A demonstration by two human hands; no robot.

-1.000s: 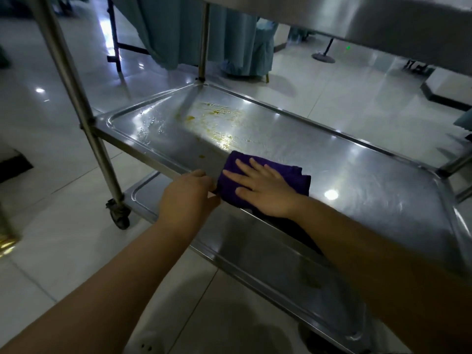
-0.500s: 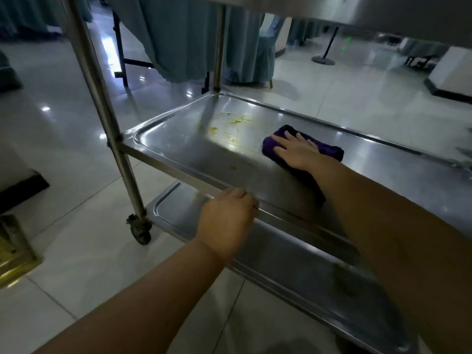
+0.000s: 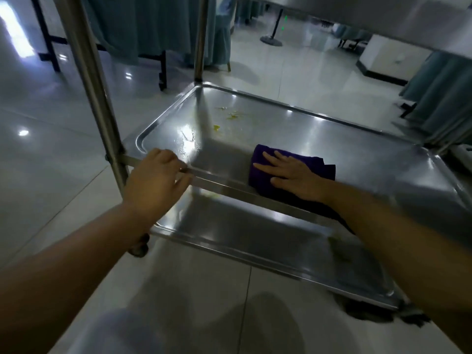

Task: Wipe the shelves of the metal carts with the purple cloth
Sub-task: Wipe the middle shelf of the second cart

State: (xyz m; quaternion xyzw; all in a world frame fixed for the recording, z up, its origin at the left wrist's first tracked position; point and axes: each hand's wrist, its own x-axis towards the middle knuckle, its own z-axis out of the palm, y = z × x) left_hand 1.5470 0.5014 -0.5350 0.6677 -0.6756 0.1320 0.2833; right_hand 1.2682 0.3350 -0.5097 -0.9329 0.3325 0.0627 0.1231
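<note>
Metal cart (image 3: 84, 72), middle shelf (image 3: 319, 139): wiping in hand; yellow residue (image 3: 231, 116) is seen at the far left corner, well apart from the cloth, so strokes are best carried toward it with flat, even pressure, and the frame kept braced; lower shelf (image 3: 255, 238): smears visible, judged not yet wiped; purple cloth (image 3: 260, 175): folded, laid at the near rim of the middle shelf; right hand (image 3: 293, 172): fingers straight and spread, pressed flat on the cloth; left hand (image 3: 155, 180): fingers curled over the shelf's front rim; surroundings: glossy tiled floor (image 3: 51, 149), teal drapes (image 3: 153, 26) behind.
</note>
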